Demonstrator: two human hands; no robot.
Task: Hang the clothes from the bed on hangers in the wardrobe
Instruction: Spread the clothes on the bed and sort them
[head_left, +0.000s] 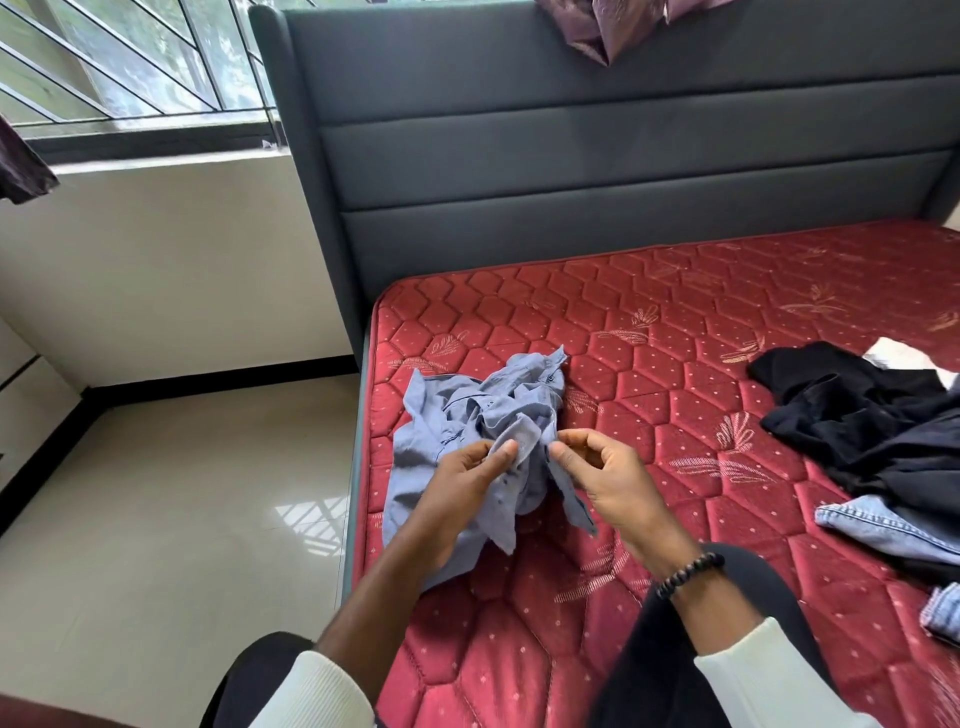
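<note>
Red quilted mattress (675, 322) under a grey headboard (571, 171), dark clothes (857, 415) heaped well right. Crumpled blue shirt (467, 415) near the left edge. Left hand (462, 483) and right hand (608, 478) each pinching its fabric, probably to spread it for a hanger.

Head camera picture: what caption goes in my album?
Both hands, left and right, pinch a crumpled blue shirt on the red mattress.

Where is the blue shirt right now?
In the head view, the blue shirt lies crumpled near the red mattress's left edge, pinched by the left hand and the right hand.
</note>
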